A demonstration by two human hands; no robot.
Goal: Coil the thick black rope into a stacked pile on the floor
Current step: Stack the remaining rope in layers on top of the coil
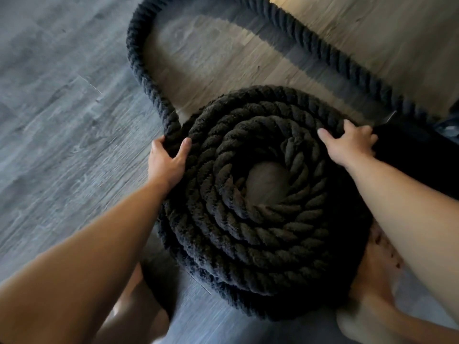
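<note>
A thick black twisted rope lies wound in a round stacked coil point(260, 219) on the wood floor, with a bare patch of floor in its centre. A loose length of the rope point(141, 65) rises from the coil's left edge, arcs away across the floor and runs back down to the right. My left hand point(169, 157) grips that loose length where it meets the coil's left rim. My right hand point(352, 142) curls over the outer turn at the coil's upper right edge.
Grey and brown wood-plank floor point(62, 120) surrounds the coil. A dark object point(422, 155) sits against the coil at the right edge of view. My bare knees point(367, 294) show below the coil.
</note>
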